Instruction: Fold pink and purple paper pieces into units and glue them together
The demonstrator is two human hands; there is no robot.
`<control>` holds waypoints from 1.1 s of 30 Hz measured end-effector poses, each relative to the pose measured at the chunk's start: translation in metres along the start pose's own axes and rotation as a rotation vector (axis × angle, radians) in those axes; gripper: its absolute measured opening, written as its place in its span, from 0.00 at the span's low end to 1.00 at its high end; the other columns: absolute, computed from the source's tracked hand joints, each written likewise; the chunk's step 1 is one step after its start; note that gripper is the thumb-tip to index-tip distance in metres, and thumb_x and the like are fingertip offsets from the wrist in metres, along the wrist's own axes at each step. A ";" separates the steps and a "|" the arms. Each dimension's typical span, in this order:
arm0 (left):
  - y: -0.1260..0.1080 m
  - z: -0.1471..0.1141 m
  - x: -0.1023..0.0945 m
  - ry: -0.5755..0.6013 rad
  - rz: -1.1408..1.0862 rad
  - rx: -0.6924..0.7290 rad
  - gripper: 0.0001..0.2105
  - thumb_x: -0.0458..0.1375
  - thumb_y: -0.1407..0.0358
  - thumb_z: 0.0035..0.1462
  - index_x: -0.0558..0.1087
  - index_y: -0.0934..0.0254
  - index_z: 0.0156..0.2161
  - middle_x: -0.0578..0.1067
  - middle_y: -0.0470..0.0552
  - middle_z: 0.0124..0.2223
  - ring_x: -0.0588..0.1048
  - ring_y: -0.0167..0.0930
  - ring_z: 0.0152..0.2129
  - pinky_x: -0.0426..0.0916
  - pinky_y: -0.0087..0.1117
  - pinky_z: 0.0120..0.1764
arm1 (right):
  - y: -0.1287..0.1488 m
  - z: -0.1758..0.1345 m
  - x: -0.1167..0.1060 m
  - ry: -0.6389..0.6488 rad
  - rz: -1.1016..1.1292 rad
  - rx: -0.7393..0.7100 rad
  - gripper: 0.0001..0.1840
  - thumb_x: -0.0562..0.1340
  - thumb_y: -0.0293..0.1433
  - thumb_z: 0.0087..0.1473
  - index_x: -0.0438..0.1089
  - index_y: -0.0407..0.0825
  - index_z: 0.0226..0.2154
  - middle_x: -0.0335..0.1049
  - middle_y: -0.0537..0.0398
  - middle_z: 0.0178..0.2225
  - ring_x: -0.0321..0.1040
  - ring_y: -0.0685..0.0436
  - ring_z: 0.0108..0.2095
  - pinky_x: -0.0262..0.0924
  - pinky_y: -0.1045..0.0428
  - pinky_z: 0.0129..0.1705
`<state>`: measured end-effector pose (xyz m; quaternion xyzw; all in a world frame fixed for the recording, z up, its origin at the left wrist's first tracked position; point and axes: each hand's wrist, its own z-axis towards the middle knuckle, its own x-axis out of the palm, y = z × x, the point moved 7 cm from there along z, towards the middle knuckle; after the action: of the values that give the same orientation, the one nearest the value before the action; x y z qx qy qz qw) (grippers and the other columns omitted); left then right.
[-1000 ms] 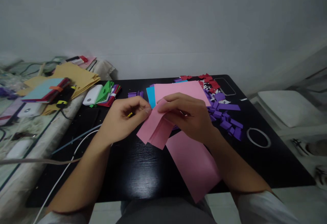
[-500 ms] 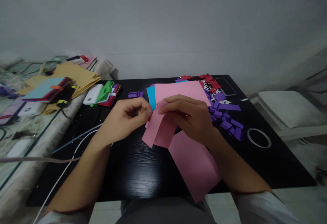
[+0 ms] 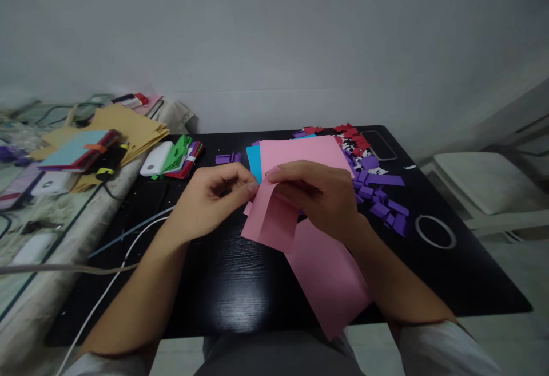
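A folded strip of pink paper (image 3: 272,218) is held up between my hands over the black table. My right hand (image 3: 323,193) grips its top edge between thumb and fingers. The thumb and forefinger of my left hand (image 3: 221,196) are pinched together at the strip's left edge. Below my right forearm a larger pink sheet (image 3: 328,281) hangs partly over the table's front edge. Behind my hands another pink sheet (image 3: 306,153) rests on a blue sheet (image 3: 254,161).
Purple paper pieces (image 3: 380,201) and red scraps (image 3: 354,135) lie right, by a white ring (image 3: 435,232). Green folded papers (image 3: 177,155) and a white device (image 3: 156,158) are back left. A white cable (image 3: 128,253) crosses the left side. A white stool (image 3: 484,181) stands right.
The strip's hanging flap has swung slightly right and opened flatter. My right fingers have shifted a little at its top edge. My left hand stays almost where it was.
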<state>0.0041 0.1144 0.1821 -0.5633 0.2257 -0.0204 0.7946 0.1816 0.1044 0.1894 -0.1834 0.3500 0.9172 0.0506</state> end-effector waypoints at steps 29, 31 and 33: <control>-0.029 -0.010 0.005 0.020 0.542 0.557 0.14 0.65 0.70 0.62 0.76 0.59 0.53 0.79 0.54 0.47 0.78 0.36 0.46 0.76 0.37 0.48 | -0.019 -0.004 0.013 0.156 0.392 0.387 0.18 0.71 0.35 0.61 0.78 0.52 0.53 0.85 0.54 0.42 0.82 0.45 0.42 0.74 0.52 0.44; -0.029 -0.010 0.005 0.022 0.543 0.565 0.14 0.64 0.70 0.63 0.75 0.59 0.53 0.80 0.54 0.47 0.78 0.36 0.46 0.76 0.38 0.48 | -0.020 -0.005 0.012 0.141 0.393 0.398 0.17 0.71 0.35 0.61 0.78 0.52 0.52 0.85 0.54 0.42 0.82 0.45 0.42 0.75 0.51 0.44; -0.029 -0.011 0.005 0.022 0.545 0.567 0.14 0.64 0.70 0.63 0.75 0.59 0.53 0.80 0.53 0.46 0.79 0.35 0.45 0.76 0.38 0.48 | -0.019 -0.004 0.011 0.124 0.409 0.386 0.12 0.71 0.33 0.61 0.80 0.52 0.48 0.85 0.54 0.43 0.82 0.45 0.44 0.75 0.51 0.48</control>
<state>0.0108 0.0932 0.2041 -0.2407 0.3609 0.1235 0.8925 0.1764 0.1161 0.1705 -0.1516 0.5501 0.8120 -0.1228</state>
